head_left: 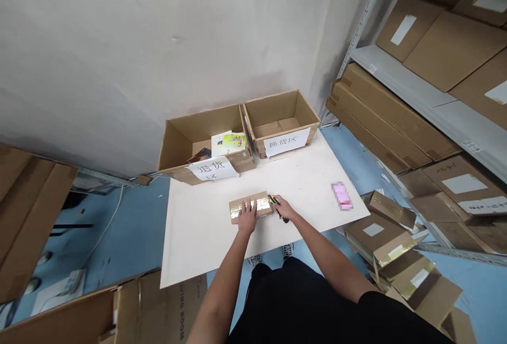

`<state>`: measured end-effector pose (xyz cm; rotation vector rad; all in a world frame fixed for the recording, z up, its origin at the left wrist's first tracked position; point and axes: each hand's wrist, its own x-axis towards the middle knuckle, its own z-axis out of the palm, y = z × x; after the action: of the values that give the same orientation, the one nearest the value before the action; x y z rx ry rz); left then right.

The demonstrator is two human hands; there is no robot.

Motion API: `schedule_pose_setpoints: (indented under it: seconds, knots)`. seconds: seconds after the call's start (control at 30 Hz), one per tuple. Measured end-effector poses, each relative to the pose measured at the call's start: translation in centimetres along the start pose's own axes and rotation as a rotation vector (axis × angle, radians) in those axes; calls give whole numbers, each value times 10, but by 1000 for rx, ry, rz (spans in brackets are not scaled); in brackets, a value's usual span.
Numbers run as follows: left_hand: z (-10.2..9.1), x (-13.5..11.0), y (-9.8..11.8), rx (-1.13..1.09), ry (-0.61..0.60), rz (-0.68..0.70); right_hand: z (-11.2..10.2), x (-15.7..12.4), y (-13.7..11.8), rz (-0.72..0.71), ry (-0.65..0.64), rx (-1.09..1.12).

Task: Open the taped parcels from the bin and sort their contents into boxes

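A small flat cardboard parcel (255, 204) sealed with clear tape lies in the middle of the white table (198, 233). My left hand (247, 217) rests flat on its left half, fingers stretched out. My right hand (282, 208) is at the parcel's right end, closed around a yellow and black utility knife (274, 202) whose tip touches the parcel's edge.
Two open cardboard boxes with paper labels stand at the table's far edge: the left box (178, 146) holds a few items, the right box (291, 114) a flat piece. A blurred pink object (342, 196) lies at the table's right. Cartons fill the shelves (428, 101) and floor at right.
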<state>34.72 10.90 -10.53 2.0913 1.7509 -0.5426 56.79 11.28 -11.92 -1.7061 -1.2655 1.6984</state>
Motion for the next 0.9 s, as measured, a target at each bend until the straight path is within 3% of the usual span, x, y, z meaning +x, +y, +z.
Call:
schedule_pose_setpoints:
  seconds: [0.17, 0.33, 0.43, 0.53, 0.7, 0.8, 0.9]
  knots:
    - [3, -1, 0, 1, 18, -3, -7, -17, 5, 11, -59, -29]
    - [1, -3, 1, -2, 45, 3, -17, -36, 26, 12, -123, -28]
    - [-8, 1, -8, -37, 63, 34, -5, -39, 38, 9, 74, 83]
    - [-18, 7, -27, -85, 122, 58, 24, -34, 38, 47, 248, 89]
    - [-13, -2, -56, -115, 125, -118, 66, 5, 5, 123, 365, -120]
    - [5, -23, -59, -141, 144, -222, 72, 45, -34, 165, 415, -265]
    - [25, -46, -54, -225, 75, -154, 73, 84, -75, 128, 404, -398]
